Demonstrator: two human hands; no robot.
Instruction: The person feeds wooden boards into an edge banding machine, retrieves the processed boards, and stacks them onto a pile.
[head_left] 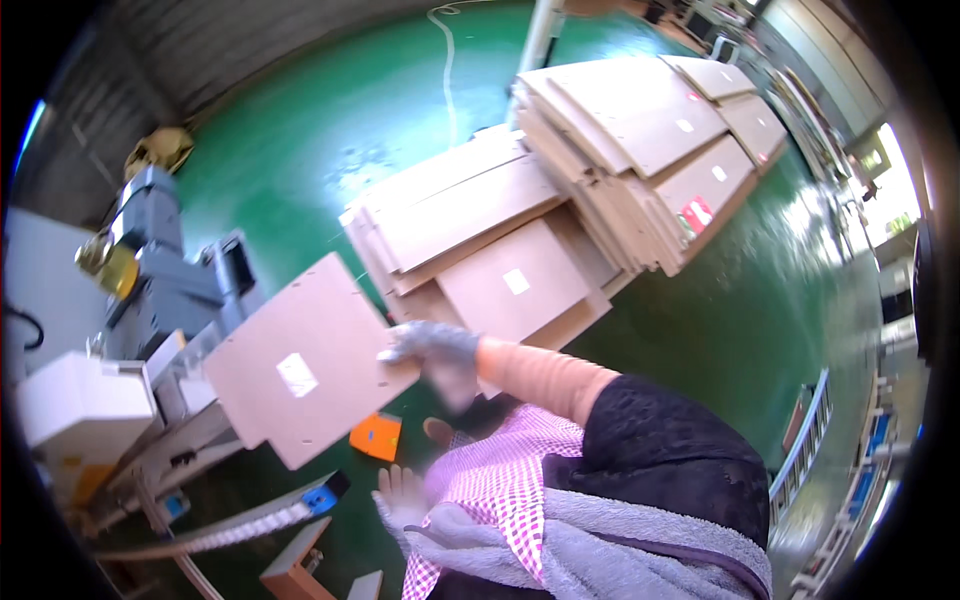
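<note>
A flat light-brown board [330, 360] with a notched corner and a white label hangs tilted to the left of my body. My right hand [440, 352], in a grey glove, pinches the board by its right edge; part of this hand is blurred. Lower down, close to my checked apron [490, 480], my left hand [402, 495] is held apart from the board. Its fingers are stretched out and hold nothing. Beyond my right hand lies a stack of similar boards [515, 282], the top one also bearing a white label.
Taller board stacks [640, 115] stand farther right on the green floor [300, 130]. At left is a grey machine [175, 265] beside a white box-shaped unit [85, 405]. Below the held board are an orange piece [376, 436] and a curved roller track [250, 525]. A blue ladder-like frame [805, 430] lies right.
</note>
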